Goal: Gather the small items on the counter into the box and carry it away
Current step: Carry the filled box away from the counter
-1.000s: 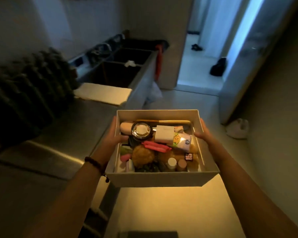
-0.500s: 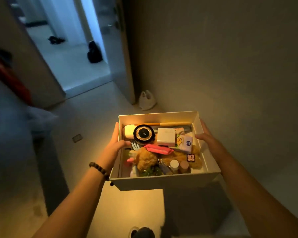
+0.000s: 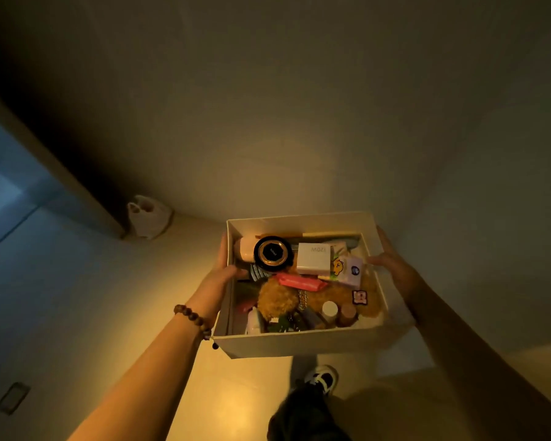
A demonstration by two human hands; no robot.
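Change: the doorway slides off to 9 o'clock; a bare wall now faces the person (counter gone from view).
Grip: left hand [image 3: 224, 272] and right hand [image 3: 390, 261] clamp the white box [image 3: 299, 345].
Meaning: gathering looks finished; carrying underway.

Both forearms bare, no sleeves in view. Left wrist carries a bracelet of round brown wooden beads [image 3: 193, 317] with a small dark pendant bead hanging off. Dark trousers [image 3: 303, 415] on the visible leg. One white-and-black sneaker [image 3: 323, 377] underfoot.
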